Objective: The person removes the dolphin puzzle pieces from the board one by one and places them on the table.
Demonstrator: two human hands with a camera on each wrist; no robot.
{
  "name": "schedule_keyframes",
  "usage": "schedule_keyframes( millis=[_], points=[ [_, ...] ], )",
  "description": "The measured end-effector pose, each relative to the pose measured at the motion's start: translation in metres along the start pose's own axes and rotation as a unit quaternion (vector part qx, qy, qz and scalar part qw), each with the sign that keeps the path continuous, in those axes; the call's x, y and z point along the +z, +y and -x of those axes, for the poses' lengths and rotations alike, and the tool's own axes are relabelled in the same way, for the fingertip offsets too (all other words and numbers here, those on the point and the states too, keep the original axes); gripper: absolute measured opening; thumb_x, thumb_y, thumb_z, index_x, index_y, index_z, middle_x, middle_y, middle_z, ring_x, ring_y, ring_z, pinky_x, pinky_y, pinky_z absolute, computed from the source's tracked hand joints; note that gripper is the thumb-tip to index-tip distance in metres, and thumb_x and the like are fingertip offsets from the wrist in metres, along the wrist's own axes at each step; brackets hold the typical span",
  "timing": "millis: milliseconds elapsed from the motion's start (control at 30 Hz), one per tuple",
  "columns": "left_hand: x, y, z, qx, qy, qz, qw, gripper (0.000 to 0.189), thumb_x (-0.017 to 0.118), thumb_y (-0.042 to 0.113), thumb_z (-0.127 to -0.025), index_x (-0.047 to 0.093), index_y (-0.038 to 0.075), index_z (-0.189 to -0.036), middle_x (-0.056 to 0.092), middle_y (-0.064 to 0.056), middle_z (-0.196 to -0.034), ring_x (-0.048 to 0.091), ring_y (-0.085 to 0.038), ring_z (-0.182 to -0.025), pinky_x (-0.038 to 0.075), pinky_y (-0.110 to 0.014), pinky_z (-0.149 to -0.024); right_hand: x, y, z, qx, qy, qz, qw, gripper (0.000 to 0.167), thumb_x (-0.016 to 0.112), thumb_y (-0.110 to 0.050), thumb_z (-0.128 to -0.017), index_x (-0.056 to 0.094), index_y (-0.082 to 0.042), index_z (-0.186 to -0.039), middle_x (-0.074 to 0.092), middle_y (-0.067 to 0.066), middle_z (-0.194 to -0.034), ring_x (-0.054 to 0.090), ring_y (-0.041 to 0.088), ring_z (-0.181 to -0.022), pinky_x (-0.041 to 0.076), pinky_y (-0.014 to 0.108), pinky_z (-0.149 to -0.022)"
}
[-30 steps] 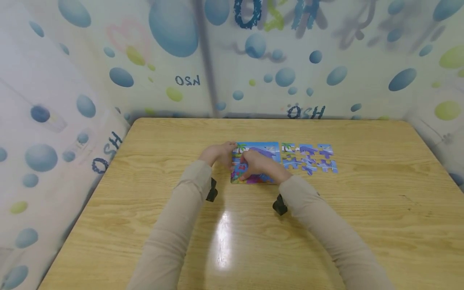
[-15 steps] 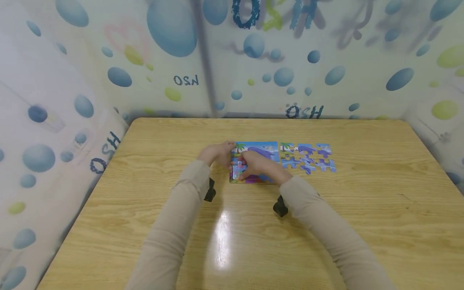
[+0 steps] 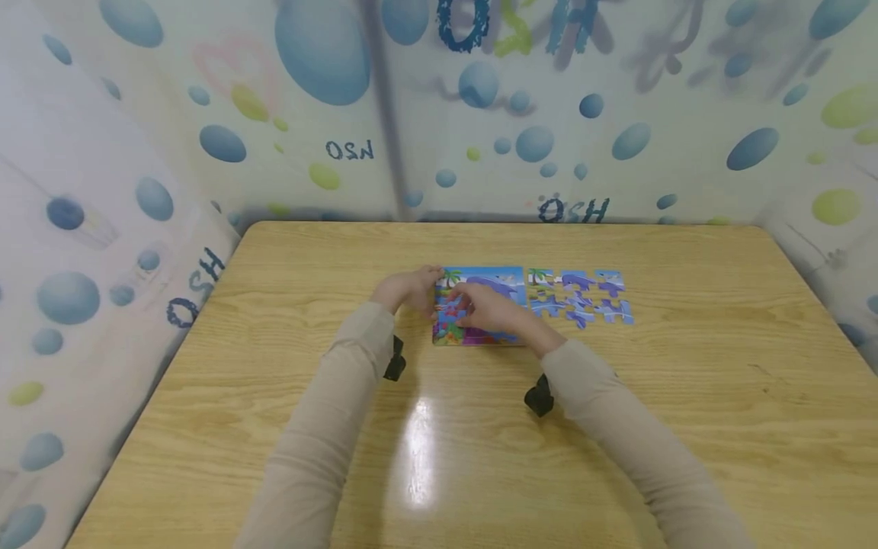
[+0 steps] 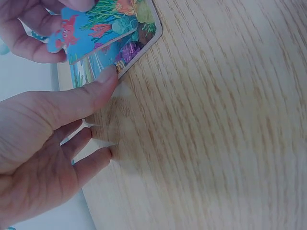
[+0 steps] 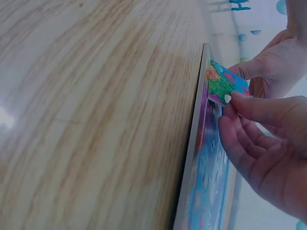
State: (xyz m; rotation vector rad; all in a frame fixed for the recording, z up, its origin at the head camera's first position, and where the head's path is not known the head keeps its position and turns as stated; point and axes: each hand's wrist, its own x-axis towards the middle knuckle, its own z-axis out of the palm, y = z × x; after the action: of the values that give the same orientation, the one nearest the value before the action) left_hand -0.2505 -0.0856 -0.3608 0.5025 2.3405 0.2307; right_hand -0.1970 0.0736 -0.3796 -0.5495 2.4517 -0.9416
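A dolphin puzzle board (image 3: 490,272) lies flat on the table. My right hand (image 3: 490,309) is above its left part and pinches a puzzle piece (image 5: 224,85) between thumb and fingers. Coral and a red crab are printed on this piece, seen again in the left wrist view as a tilted crab piece (image 4: 98,36) with one edge raised off the board. At the board's left edge is my left hand (image 3: 405,292). Its thumb (image 4: 103,84) touches that edge, while the other fingers extend loosely onto the table beside it. My right hand hides much of the picture in the head view.
Several loose puzzle pieces (image 3: 578,282) lie in rows just right of the board, some touching each other. They stand on a wooden table (image 3: 686,396) whose far edge meets a wall (image 3: 480,152) printed with blue and green drops.
The crab piece has tilted, catching a bright glare half a second ago. My right thumb has shifted slightly up and the right wrist a little to the right. The left hand stays at the board's edge.
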Motion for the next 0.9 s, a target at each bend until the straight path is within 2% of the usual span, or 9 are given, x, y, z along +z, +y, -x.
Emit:
schedule_keyframes(
  millis=[200,400,533,767,900],
  points=[
    [0.000,0.000,0.001,0.003,0.002,-0.004,1.0000,0.089,0.065,0.020,-0.084,0.004,0.012,-0.148,-0.004,-0.005,-0.156,0.001,-0.027,-0.143,0.017,-0.045,-0.117,-0.006,0.007,0.005,-0.010,0.000,-0.045,0.9989,0.039,0.061,-0.009,-0.086,0.050,-0.005,-0.123,0.056,0.018,-0.119,0.060,0.031,-0.104,0.055,0.034,-0.083],
    [0.001,-0.002,-0.001,0.006,0.009,-0.006,0.9999,0.090,0.066,0.021,-0.083,0.004,0.012,-0.148,-0.003,-0.006,-0.156,0.001,-0.026,-0.143,0.014,-0.044,-0.117,-0.018,0.018,0.017,0.011,0.000,-0.098,0.9952,0.044,0.061,-0.009,-0.086,0.047,-0.001,-0.127,0.052,0.022,-0.122,0.059,0.035,-0.105,0.056,0.033,-0.078],
    [0.002,-0.001,-0.002,0.009,0.010,-0.008,0.9999,0.091,0.066,0.022,-0.083,0.004,0.011,-0.148,-0.004,-0.006,-0.156,-0.001,-0.026,-0.143,0.012,-0.042,-0.118,-0.031,0.030,0.031,0.029,-0.011,-0.120,0.9922,0.045,0.058,-0.010,-0.088,0.043,0.000,-0.129,0.048,0.026,-0.124,0.061,0.034,-0.101,0.056,0.035,-0.077],
    [0.002,-0.002,-0.002,0.010,0.016,-0.002,0.9998,0.091,0.067,0.022,-0.082,0.005,0.009,-0.148,-0.001,-0.007,-0.156,0.003,-0.027,-0.143,0.012,-0.042,-0.118,-0.048,0.055,0.056,0.065,0.005,-0.126,0.9899,0.045,0.056,-0.010,-0.090,0.040,0.000,-0.131,0.048,0.027,-0.123,0.059,0.035,-0.103,0.056,0.038,-0.082],
    [0.002,-0.001,-0.001,0.012,0.018,-0.001,0.9998,0.091,0.067,0.021,-0.083,0.005,0.009,-0.148,-0.001,-0.008,-0.156,0.003,-0.027,-0.143,0.012,-0.042,-0.118,-0.054,0.066,0.069,0.069,0.014,-0.125,0.9897,0.044,0.056,-0.008,-0.090,0.041,0.003,-0.129,0.052,0.027,-0.118,0.062,0.031,-0.095,0.056,0.039,-0.081]
  ],
)
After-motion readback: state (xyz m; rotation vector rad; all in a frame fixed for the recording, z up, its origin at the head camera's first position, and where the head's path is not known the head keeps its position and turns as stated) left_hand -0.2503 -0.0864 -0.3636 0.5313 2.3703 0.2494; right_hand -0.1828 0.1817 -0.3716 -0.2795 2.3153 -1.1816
